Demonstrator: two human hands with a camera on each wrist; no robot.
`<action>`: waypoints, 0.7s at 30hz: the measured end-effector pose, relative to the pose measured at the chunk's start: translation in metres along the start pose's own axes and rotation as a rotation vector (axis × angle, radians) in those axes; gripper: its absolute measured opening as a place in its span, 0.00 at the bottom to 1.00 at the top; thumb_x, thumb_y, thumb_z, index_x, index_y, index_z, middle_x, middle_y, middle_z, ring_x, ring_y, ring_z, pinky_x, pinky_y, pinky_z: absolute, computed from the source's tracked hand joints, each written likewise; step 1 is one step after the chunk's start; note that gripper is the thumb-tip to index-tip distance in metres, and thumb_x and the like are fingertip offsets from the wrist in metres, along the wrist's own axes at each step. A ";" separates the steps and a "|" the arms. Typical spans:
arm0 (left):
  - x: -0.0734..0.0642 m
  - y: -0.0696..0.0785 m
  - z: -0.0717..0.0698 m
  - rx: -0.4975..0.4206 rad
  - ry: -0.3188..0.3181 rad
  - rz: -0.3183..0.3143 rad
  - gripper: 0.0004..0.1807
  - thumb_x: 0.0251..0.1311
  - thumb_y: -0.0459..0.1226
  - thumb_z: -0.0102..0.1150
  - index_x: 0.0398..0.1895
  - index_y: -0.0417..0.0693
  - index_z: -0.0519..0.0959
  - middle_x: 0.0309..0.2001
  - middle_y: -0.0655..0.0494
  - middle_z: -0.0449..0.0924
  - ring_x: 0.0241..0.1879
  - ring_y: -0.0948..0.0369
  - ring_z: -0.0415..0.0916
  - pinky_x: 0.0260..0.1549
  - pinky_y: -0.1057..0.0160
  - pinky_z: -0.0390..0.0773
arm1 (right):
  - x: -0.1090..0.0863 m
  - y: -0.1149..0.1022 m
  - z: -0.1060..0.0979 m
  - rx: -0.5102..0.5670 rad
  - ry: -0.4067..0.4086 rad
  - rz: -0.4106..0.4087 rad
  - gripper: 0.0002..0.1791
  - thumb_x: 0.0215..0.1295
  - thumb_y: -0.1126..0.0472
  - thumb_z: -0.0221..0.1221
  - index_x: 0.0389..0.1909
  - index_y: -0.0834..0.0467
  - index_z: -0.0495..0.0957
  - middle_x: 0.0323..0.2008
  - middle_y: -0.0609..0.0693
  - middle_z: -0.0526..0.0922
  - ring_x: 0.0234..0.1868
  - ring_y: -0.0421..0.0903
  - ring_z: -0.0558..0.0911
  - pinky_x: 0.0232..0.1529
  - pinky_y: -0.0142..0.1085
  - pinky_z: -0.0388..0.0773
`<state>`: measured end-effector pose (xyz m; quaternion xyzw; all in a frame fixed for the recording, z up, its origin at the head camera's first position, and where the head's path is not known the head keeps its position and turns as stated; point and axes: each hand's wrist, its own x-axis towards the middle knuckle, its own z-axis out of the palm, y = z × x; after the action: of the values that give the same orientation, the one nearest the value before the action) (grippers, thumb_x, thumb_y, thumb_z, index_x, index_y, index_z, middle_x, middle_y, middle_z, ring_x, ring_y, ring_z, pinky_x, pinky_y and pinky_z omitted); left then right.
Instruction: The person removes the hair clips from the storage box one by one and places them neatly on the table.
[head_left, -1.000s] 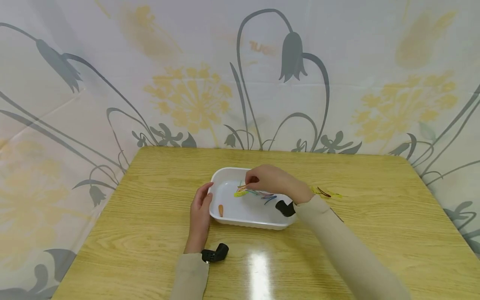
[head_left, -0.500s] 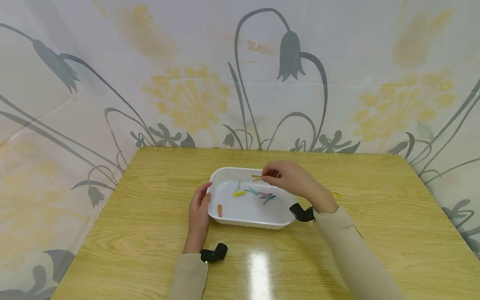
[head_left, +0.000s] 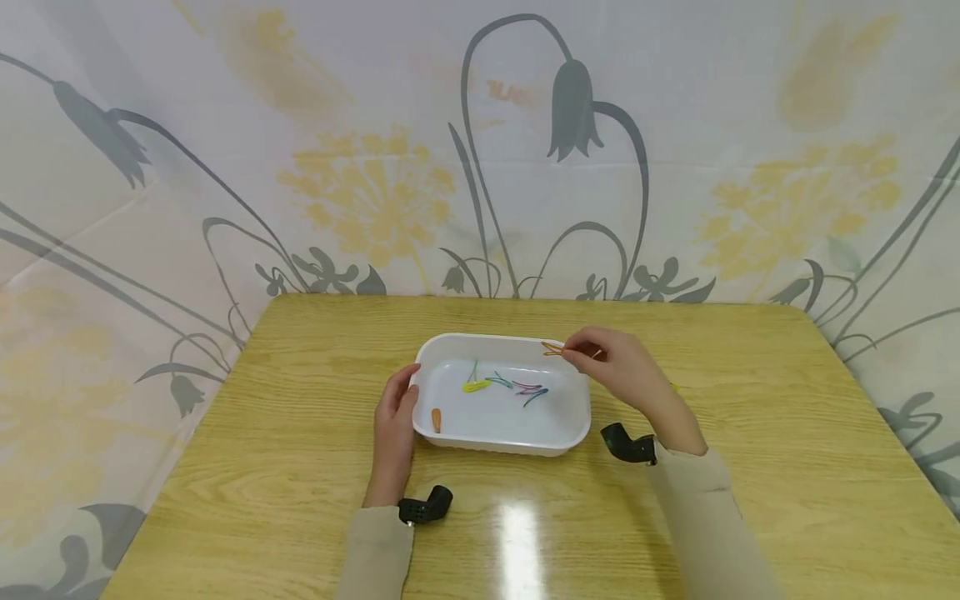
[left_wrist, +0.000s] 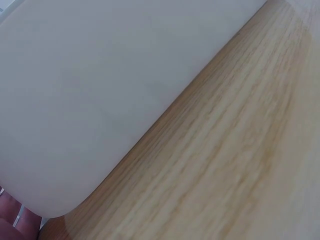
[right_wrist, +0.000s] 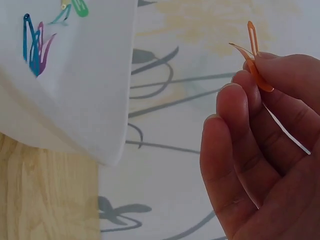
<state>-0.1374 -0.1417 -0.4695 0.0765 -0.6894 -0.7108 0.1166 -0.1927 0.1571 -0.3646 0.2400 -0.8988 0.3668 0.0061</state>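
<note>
My right hand (head_left: 618, 367) pinches an orange snap hair clip (right_wrist: 254, 60) between thumb and fingertips, over the back right corner of a white plastic tray (head_left: 517, 442). The clip's two arms stand spread apart. At the tray's left end, my left hand (head_left: 393, 425) holds the rim and outer wall; some of its fingers are hidden in the left wrist view. Inside the tray lie several snap clips: a yellow clip (head_left: 476, 387), a green clip (head_left: 475, 369), a teal clip (head_left: 499, 380), a pink clip (right_wrist: 46, 56), a blue clip (head_left: 536, 397) and another orange clip (head_left: 437, 420).
The tray stands on a wood-grain table (head_left: 300, 500). To the right, a bit of yellow (head_left: 676, 387) shows on the table behind my right wrist. A flower-patterned cloth (head_left: 337, 125) hangs behind the table.
My right hand has lifted the orange clip from the clips in the tray and carried it rightward to the back right corner. My left hand has stayed on the tray.
</note>
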 end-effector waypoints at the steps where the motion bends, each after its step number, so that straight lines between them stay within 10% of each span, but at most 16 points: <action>1: 0.000 0.000 0.000 -0.002 -0.002 0.001 0.15 0.65 0.42 0.44 0.53 0.57 0.71 0.58 0.65 0.65 0.60 0.69 0.58 0.57 0.64 0.60 | -0.002 0.002 0.000 0.011 0.012 0.016 0.11 0.60 0.50 0.55 0.36 0.52 0.78 0.32 0.45 0.79 0.32 0.40 0.76 0.34 0.36 0.74; 21: 0.001 0.000 0.001 -0.030 0.007 -0.001 0.14 0.65 0.39 0.44 0.52 0.56 0.72 0.57 0.65 0.65 0.59 0.70 0.58 0.57 0.68 0.60 | -0.024 0.030 -0.011 -0.021 0.154 0.176 0.16 0.62 0.45 0.50 0.42 0.50 0.76 0.36 0.47 0.79 0.32 0.44 0.76 0.28 0.38 0.74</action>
<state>-0.1382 -0.1412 -0.4691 0.0779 -0.6783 -0.7208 0.1197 -0.1867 0.1929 -0.3811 0.1313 -0.9169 0.3740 0.0454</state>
